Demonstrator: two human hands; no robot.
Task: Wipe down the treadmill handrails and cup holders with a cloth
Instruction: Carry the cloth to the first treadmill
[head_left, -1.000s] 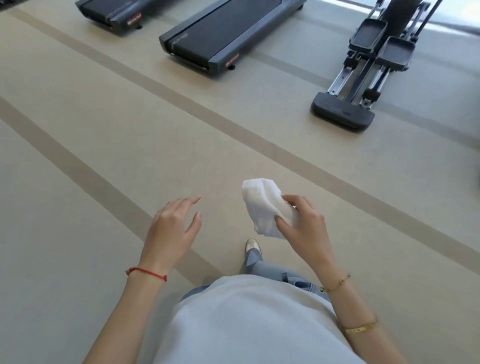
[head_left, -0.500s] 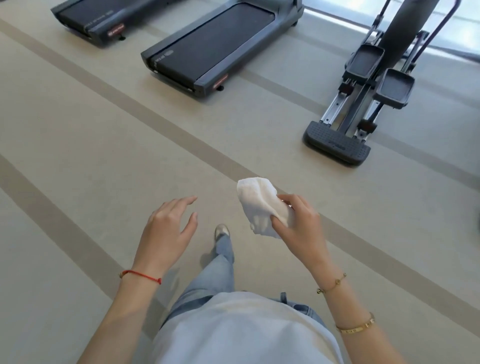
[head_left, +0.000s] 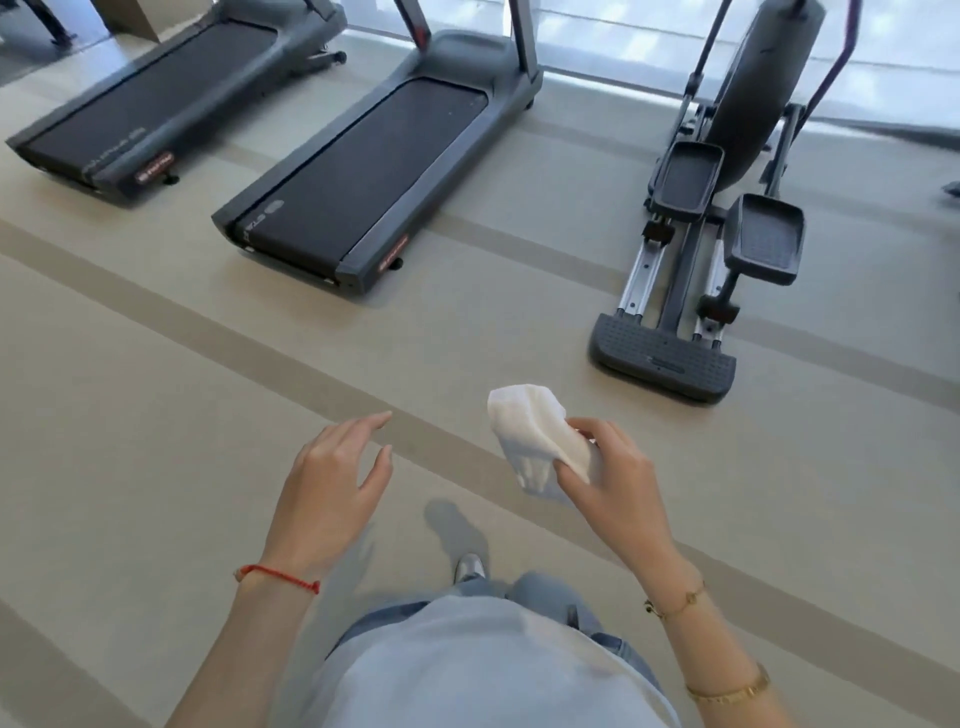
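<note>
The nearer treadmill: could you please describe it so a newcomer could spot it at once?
Three machines line the window wall. The nearer treadmill is the middle one, between another treadmill and an elliptical. Unlike the elliptical, it has a flat black belt.

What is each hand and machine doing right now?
Right hand: pinching the crumpled white cloth.
Left hand: empty, fingers spread.
Nearer treadmill: nobody on it, untouched.
Farther treadmill: nobody on it.
Elliptical trainer: unused, one pedal higher than the other.
</note>
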